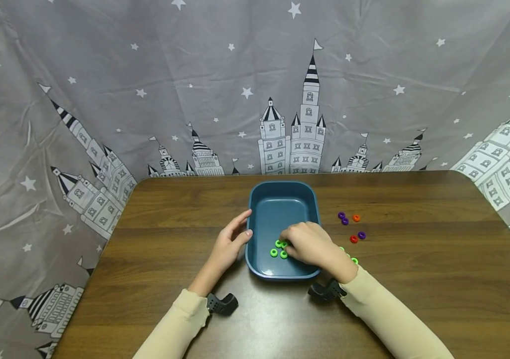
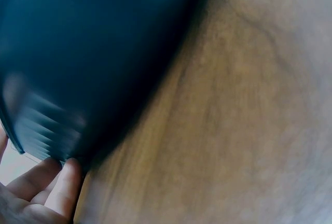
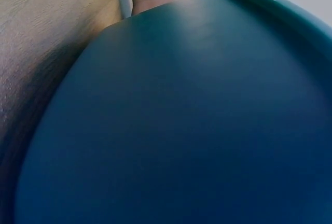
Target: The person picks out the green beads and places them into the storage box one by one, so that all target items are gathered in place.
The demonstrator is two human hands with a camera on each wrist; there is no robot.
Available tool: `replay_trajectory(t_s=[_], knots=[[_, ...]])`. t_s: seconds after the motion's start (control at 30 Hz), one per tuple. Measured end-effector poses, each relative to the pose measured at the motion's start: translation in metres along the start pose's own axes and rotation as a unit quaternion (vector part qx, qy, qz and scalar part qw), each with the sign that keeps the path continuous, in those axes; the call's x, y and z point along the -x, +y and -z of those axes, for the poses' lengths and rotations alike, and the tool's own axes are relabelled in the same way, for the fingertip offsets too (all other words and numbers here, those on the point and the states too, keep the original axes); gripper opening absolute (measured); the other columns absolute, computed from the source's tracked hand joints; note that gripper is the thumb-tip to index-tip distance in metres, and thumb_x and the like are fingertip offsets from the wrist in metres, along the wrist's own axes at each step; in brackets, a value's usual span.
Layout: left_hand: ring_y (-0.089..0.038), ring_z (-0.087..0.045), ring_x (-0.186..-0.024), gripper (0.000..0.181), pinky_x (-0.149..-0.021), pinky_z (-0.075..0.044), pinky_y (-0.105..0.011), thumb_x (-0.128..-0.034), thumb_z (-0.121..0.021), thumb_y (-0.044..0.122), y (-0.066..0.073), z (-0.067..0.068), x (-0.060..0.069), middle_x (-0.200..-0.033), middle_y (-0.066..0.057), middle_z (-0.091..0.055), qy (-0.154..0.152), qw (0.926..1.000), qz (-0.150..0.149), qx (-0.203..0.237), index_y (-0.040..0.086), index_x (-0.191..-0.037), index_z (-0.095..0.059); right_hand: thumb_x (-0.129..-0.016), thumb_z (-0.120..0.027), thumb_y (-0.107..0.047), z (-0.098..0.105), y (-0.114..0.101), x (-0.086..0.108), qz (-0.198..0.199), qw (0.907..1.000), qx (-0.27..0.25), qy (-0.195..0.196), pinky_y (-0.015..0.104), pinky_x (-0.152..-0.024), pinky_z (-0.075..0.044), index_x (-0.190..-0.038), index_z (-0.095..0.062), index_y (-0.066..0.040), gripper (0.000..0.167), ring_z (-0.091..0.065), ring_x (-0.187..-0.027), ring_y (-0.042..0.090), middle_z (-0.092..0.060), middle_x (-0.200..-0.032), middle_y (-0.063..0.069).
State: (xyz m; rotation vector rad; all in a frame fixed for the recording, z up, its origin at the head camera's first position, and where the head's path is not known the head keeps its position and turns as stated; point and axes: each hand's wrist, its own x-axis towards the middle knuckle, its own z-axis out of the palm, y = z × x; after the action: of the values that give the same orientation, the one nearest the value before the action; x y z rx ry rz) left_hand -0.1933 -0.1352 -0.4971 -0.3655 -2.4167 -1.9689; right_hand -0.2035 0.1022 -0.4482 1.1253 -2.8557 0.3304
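Observation:
A deep blue rectangular bin (image 1: 283, 199) stands on the table. Several bright green rings (image 1: 274, 253) lie on its floor near the front. My right hand (image 1: 306, 243) reaches over the bin's right wall, fingers bent down beside those rings. Its fingertips are hidden, so I cannot tell whether they pinch a ring. In the right wrist view the bin's outer wall (image 3: 181, 115) fills most of the picture. My left hand (image 1: 231, 239) touches the bin's left side with fingers spread and thumb apart. In the left wrist view, left fingertips (image 2: 67, 185) rest against the outer wall (image 2: 93, 53).
Right of the bin, purple rings (image 1: 362, 235), an orange ring (image 1: 356, 218) and a red ring (image 1: 354, 239) lie on the brown wooden table (image 1: 438, 259). More green rings (image 1: 354, 261) sit partly hidden beside my right forearm. A grey castle-print curtain (image 1: 214, 75) hangs behind.

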Motion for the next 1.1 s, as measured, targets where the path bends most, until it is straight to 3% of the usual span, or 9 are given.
replay_trajectory(t_s=[0.87,1.0,1.1], knots=[[-0.042,-0.053,-0.136,0.051,-0.109,-0.045,-0.056,-0.1003,-0.059,0.009,-0.0002,0.0016,-0.0011,-0.152,-0.024,-0.051,0.005,0.9999,-0.002,-0.013,0.008,-0.151,-0.049,-0.083,-0.076,-0.017,0.0000,-0.0002,-0.0006,0.010,0.9998,0.012,0.012,0.030,-0.057,-0.044,-0.076,-0.070,-0.020,0.010,-0.055,-0.063,0.009,-0.064,-0.071,-0.009],[-0.041,-0.054,-0.135,0.051,-0.109,-0.046,-0.053,-0.1003,-0.059,0.009,-0.0014,0.0014,-0.0009,-0.151,-0.023,-0.052,0.005,0.9998,0.002,-0.017,0.009,-0.150,-0.050,-0.085,-0.075,-0.018,0.0008,-0.0003,0.0009,0.011,0.9998,-0.004,0.014,0.030,-0.062,-0.050,-0.083,-0.076,-0.018,0.002,-0.061,-0.068,0.010,-0.069,-0.076,-0.006],[-0.042,-0.055,-0.134,0.051,-0.108,-0.048,-0.047,-0.0999,-0.059,0.008,-0.0023,0.0003,-0.0010,-0.150,-0.024,-0.053,0.004,0.9999,-0.002,-0.014,0.007,-0.150,-0.050,-0.088,-0.074,-0.019,0.0033,0.0008,0.0033,0.007,0.9987,-0.047,0.021,0.033,-0.072,-0.056,-0.094,-0.079,-0.014,0.009,-0.069,-0.079,0.013,-0.075,-0.087,-0.003]])
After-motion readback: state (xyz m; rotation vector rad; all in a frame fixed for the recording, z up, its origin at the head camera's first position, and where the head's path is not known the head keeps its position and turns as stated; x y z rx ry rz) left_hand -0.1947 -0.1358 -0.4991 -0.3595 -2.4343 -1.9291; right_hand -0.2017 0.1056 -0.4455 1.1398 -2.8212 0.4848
